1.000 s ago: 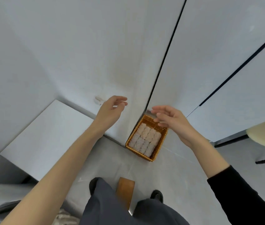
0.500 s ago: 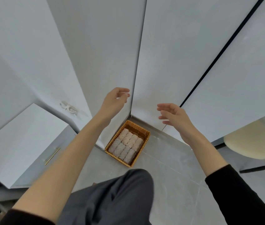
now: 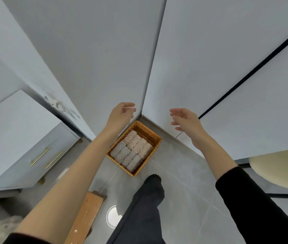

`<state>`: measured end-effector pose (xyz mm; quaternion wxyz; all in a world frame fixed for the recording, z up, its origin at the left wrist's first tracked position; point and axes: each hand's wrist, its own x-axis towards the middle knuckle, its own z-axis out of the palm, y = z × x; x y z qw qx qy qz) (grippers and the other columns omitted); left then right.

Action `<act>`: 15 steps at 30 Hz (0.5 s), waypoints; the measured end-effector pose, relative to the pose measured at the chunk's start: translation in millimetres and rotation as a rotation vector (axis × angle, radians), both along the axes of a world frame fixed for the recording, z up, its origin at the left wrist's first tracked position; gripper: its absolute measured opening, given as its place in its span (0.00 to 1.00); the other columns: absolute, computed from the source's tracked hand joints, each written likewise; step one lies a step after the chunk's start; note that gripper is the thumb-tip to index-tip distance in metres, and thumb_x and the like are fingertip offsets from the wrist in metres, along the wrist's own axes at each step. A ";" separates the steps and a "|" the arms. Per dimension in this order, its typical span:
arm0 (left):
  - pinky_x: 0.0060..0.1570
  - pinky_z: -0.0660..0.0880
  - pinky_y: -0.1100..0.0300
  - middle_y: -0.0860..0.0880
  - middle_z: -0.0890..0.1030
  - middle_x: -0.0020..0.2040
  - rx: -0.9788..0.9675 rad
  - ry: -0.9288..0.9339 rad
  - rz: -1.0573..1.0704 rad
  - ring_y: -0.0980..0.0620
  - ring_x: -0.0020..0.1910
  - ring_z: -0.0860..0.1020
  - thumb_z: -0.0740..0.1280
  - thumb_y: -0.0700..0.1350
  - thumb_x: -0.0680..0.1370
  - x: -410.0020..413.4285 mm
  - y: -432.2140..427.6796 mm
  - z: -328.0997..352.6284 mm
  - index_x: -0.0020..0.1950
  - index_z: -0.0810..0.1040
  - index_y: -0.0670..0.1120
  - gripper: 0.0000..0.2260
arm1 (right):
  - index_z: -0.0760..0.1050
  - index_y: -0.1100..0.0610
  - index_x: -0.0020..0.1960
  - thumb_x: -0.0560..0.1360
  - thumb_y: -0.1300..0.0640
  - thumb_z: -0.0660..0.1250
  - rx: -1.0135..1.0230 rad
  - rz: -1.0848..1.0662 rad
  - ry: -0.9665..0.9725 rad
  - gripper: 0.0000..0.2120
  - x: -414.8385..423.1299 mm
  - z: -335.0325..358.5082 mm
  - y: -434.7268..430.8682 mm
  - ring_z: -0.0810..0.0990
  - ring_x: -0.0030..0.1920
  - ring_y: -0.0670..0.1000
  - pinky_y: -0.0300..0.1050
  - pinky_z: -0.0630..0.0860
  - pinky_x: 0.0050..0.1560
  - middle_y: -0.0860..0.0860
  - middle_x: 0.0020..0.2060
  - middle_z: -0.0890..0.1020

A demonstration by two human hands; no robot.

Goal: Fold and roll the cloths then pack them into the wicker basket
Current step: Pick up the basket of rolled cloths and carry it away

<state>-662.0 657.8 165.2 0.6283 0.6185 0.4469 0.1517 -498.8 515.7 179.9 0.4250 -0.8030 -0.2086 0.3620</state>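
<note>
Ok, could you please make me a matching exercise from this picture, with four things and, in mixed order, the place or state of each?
Things:
1. wicker basket
2. rolled cloths
3. left hand
4. cream stool seat

Places or states:
a. packed in rows inside the basket
b. on the floor, in the corner of the walls
c. at the right edge of the view
d. raised in the air, fingers loosely curled

Pairs: 1-b, 2-a, 3-d, 4-c

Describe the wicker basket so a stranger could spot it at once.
Find the corner where the white wall panels meet the grey floor. The wicker basket stands there. Nothing else nearby is woven orange-brown, and rolled cloths lie inside in two rows.
</note>
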 end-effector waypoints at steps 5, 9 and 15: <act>0.54 0.73 0.59 0.51 0.76 0.62 -0.209 0.094 0.201 0.54 0.53 0.77 0.59 0.47 0.81 3.8 20.3 -73.7 0.67 0.70 0.50 0.14 | 0.73 0.52 0.64 0.79 0.60 0.60 -0.112 0.079 -0.046 0.14 38.0 -65.3 35.7 0.76 0.59 0.51 0.48 0.73 0.62 0.47 0.61 0.76; 0.62 0.72 0.54 0.49 0.74 0.65 -0.327 0.218 0.367 0.51 0.58 0.76 0.60 0.48 0.81 0.7 25.4 -141.8 0.70 0.69 0.50 0.17 | 0.71 0.49 0.65 0.80 0.59 0.59 -0.184 0.121 -0.048 0.15 68.1 -123.7 59.4 0.74 0.56 0.44 0.34 0.70 0.48 0.43 0.61 0.74; 0.58 0.69 0.55 0.48 0.72 0.61 -0.421 0.328 0.541 0.49 0.59 0.72 0.60 0.46 0.81 1.1 9.9 -234.6 0.68 0.68 0.49 0.15 | 0.70 0.47 0.65 0.80 0.58 0.59 -0.282 0.204 -0.016 0.16 105.9 -212.9 90.1 0.73 0.49 0.37 0.26 0.67 0.37 0.40 0.58 0.73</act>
